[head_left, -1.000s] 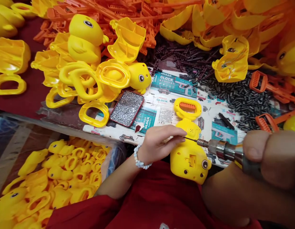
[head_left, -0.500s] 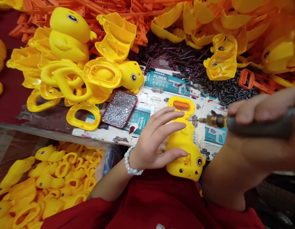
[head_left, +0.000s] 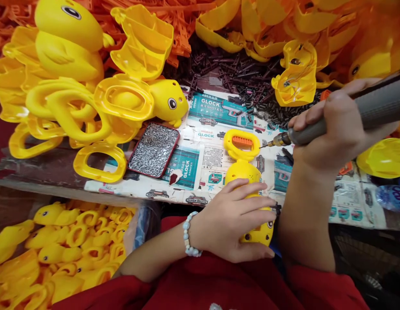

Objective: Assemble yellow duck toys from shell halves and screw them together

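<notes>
My left hand (head_left: 232, 219), with a beaded bracelet at the wrist, lies over a yellow toy duck (head_left: 243, 170). Its fingers reach across the body and the thumb is at the head end, holding the duck on the table's near edge and hiding much of it. From the duck's far end extends a yellow ring handle (head_left: 228, 142) with an orange piece inside. My right hand (head_left: 332, 129) is wrapped round a grey electric screwdriver (head_left: 316, 129). The screwdriver's thin bit points left, its tip beside the handle's right edge; whether they touch I cannot tell.
Left of the duck is a tray of small screws (head_left: 153, 150). Duck shells and handles (head_left: 99, 165) pile up at the left, with orange parts (head_left: 182, 38) and dark plastic parts (head_left: 225, 69) behind. A box of yellow pieces (head_left: 80, 237) stands below the table, left.
My left hand has come down from above the duck onto its body and head. My right hand has brought the screwdriver up and left, its tip now beside the ring handle.
</notes>
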{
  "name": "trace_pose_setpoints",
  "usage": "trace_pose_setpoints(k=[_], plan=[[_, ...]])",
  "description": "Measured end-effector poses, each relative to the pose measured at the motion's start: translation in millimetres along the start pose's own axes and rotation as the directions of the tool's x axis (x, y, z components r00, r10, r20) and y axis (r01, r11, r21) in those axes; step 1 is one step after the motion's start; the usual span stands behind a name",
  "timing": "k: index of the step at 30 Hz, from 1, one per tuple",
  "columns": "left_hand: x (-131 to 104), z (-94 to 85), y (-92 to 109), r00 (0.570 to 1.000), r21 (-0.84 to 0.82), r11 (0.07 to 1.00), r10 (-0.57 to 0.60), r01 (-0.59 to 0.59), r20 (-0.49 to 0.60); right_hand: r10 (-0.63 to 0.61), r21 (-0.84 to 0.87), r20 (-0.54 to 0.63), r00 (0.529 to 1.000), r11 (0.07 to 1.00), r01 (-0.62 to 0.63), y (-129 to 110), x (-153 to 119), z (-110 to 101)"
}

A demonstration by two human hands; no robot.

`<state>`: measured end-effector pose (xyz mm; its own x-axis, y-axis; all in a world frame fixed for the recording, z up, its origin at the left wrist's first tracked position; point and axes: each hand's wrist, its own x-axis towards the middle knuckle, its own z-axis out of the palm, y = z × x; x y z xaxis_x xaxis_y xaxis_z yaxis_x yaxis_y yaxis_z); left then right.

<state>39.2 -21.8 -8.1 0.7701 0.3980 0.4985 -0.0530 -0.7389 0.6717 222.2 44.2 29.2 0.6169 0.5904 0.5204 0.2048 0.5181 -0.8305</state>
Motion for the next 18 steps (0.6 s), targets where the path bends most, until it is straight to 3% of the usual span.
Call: trace_pose_setpoints(k=[3, 10, 18], plan=[[-3.1, 4.4, -3.4, 1.0, -0.056, 0.998, -0.012, 0.011, -0.016, -0.055, 0.068, -0.001, 0.998, 0.996, 0.055, 6.9, 0.8, -1.2], [-4.1, 6.0, -2.7, 0.999, -0.084, 0.996, -0.016, 0.012, -0.05, -0.048, 0.072, 0.023, 0.999, 0.996, 0.046, 8.2, 2.4, -0.6], [-5.5, 5.1, -4.3, 0.993, -0.094, 0.995, 0.002, -0.013, -0.121, -0.063, -0.001, 0.012, 0.998, 0.998, 0.063, 11.8, -1.6, -3.1]])
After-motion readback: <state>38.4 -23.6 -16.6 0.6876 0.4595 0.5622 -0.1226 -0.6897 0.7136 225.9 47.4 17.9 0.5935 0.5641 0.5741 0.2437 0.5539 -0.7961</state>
